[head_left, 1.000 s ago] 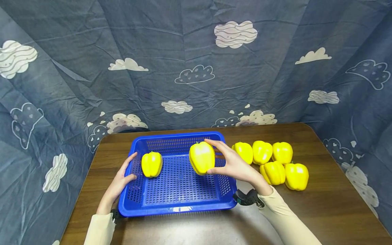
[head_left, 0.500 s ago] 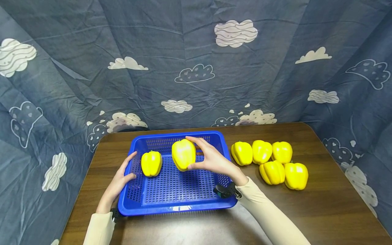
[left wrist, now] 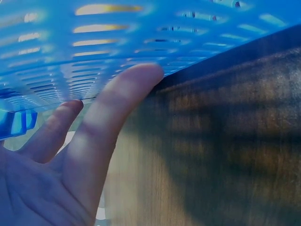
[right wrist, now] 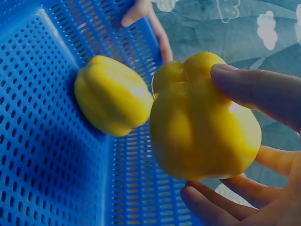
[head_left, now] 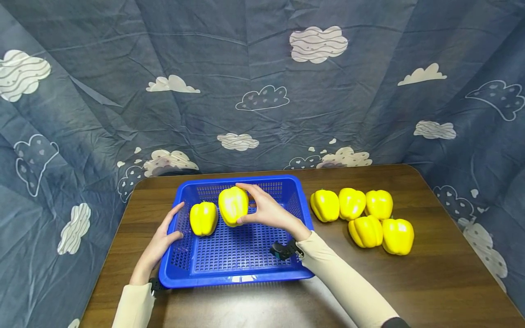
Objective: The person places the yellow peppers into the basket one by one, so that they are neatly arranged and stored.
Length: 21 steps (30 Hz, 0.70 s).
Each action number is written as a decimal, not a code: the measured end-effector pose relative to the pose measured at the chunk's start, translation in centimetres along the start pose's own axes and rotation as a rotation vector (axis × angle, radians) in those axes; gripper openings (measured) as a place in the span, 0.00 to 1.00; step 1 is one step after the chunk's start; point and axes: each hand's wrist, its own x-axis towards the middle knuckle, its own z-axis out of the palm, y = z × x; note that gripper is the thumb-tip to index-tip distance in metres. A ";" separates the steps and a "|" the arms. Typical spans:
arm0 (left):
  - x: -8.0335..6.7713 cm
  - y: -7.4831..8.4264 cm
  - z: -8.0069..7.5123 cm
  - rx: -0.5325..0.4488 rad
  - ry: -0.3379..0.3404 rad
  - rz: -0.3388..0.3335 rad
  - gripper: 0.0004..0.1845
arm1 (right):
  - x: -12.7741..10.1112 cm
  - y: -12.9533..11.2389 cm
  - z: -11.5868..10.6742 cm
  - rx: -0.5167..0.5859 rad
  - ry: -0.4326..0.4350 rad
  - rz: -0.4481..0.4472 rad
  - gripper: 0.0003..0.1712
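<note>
Wooden table (head_left: 430,273), right hand (head_left: 268,212) gripping yellow pepper (head_left: 233,205) over blue basket (head_left: 238,273), left hand (head_left: 162,241) flat against its side.

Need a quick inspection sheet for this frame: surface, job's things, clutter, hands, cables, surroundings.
Surface: brown wooden table.
Job's things: blue basket holding one yellow pepper; held pepper over the basket beside it; five more peppers on the table, right of the basket.
Clutter: nothing seen.
Hands: right hand grips the held pepper; left hand rests on the basket's left rim.
Cables: nothing seen.
Surroundings: blue cloud-print cloth behind.
</note>
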 end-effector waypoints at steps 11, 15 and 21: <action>0.0 0.0 0.1 -0.006 -0.004 0.007 0.42 | 1.4 1.5 1.8 -0.093 -0.016 0.032 0.52; 0.0 -0.1 0.1 -0.006 -0.004 0.011 0.42 | 1.7 2.2 2.6 -0.133 -0.019 0.036 0.51; 0.1 -0.2 0.0 -0.004 -0.005 0.017 0.41 | 1.9 2.9 3.7 -0.187 -0.048 0.063 0.51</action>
